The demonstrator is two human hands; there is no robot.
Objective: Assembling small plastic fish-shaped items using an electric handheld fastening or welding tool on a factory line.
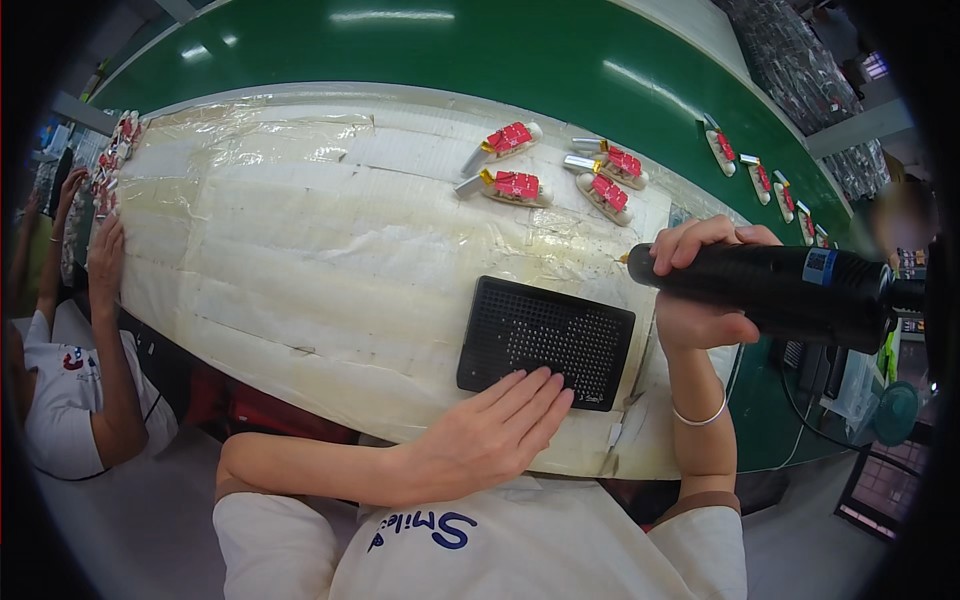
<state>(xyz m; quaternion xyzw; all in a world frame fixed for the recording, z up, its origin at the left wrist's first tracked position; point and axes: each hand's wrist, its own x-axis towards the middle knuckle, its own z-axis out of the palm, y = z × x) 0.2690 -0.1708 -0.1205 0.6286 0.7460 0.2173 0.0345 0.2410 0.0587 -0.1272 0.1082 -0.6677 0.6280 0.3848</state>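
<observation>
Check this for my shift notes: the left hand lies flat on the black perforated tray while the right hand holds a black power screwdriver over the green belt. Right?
Not quite. In the head view the right hand holds the black power screwdriver over the taped white work surface, not the green belt. The left hand does lie on the black perforated tray.

The right hand (700, 290) covers the middle of the black electric screwdriver (780, 285), whose rear end is cut off at the picture's dark rim. The tray (545, 335) holes' contents are too small to tell.

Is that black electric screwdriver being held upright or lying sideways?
Sideways. The right hand holds the black screwdriver roughly level, its tip pointing left above the taped table.
</observation>
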